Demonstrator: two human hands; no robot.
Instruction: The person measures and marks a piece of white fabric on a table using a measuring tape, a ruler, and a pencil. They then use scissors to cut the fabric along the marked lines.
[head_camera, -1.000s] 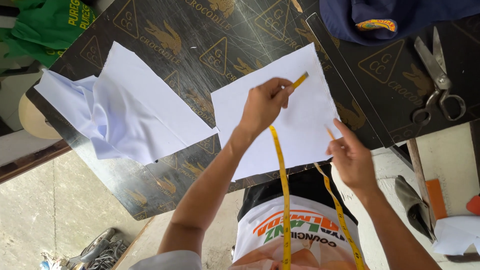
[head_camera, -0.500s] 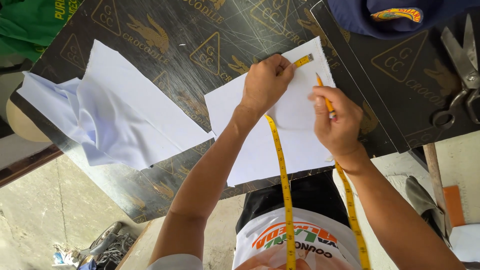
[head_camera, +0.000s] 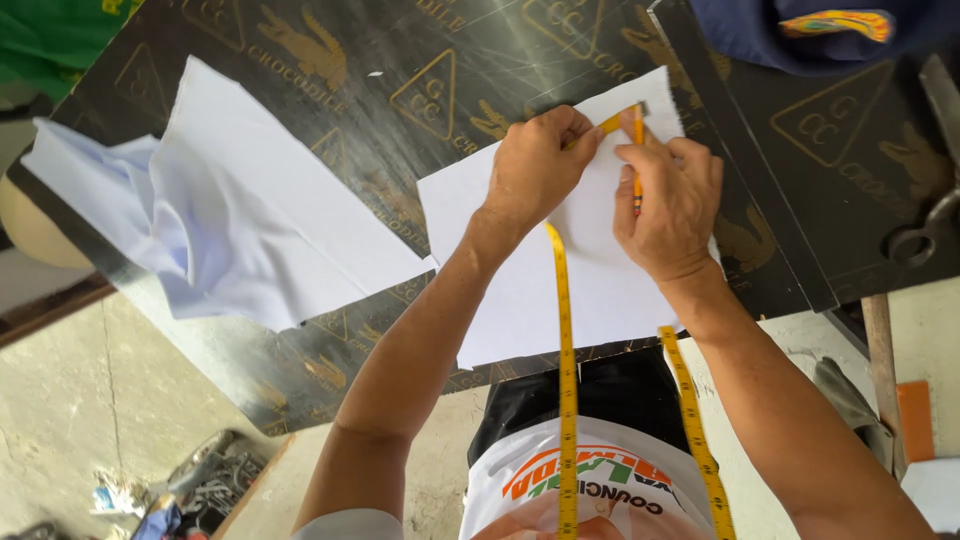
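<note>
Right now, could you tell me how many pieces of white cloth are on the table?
2. One white piece lies flat under both hands, left hand and right hand. The other piece lies loosely folded at the left, partly over the table edge. More could be hidden beneath.

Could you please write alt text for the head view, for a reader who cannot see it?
Seen from above, the left hand pins a yellow measuring tape to a white fabric piece on a dark table, while the right hand holds an orange pencil beside it. More white cloth lies to the left.
</note>
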